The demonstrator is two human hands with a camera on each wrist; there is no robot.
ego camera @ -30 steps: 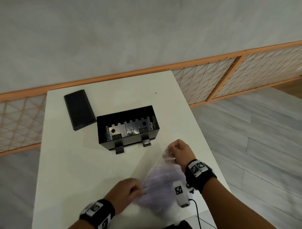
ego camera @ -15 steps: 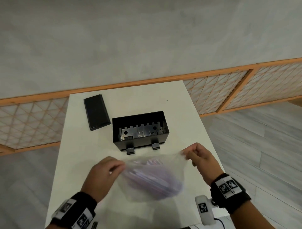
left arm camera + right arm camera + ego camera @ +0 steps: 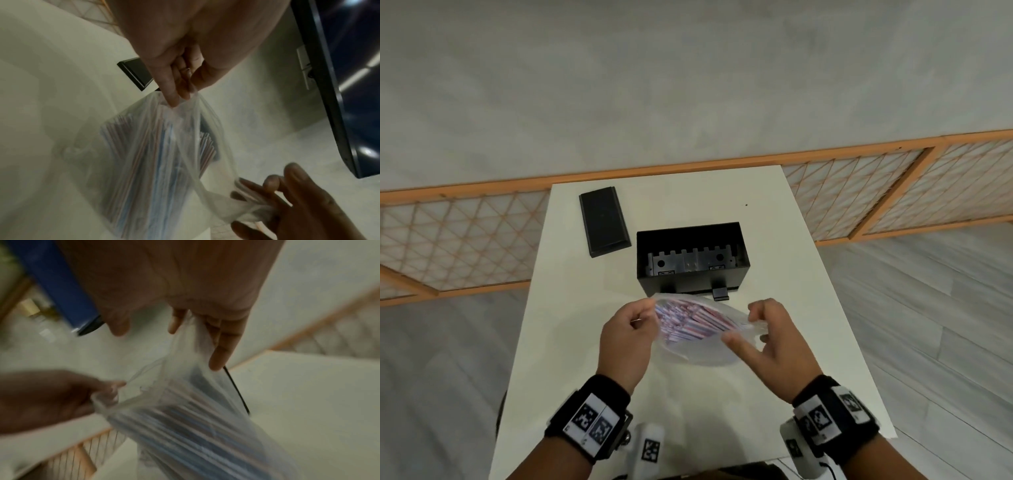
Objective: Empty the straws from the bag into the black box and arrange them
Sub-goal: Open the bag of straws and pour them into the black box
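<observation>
Landmark: the black box (image 3: 692, 260) stands open on the white desk (image 3: 571, 342); all places below are given from it.
Bag: a clear plastic bag (image 3: 702, 349) hangs just on the near side of the black box, above the desk, with its mouth stretched open between my two hands.
Straws: a bundle of red, white and blue striped straws (image 3: 688, 320) lies inside the bag; its far end reaches the near wall of the black box in the head view, and whether it touches cannot be told.
Left hand: my left hand (image 3: 628, 337) pinches the left edge of the bag's mouth between thumb and fingers (image 3: 174, 91), near the front left corner of the black box.
Right hand: my right hand (image 3: 767, 346) pinches the right edge of the bag's mouth, fingers curled round a gathered fold of plastic, near the front right corner of the black box.
Box interior: a grey notched metal insert (image 3: 688, 262) shows at the bottom; no straws lie in it.
Lid: a flat black lid (image 3: 604, 221) lies on the desk beyond and to the left of the black box, apart from it.
</observation>
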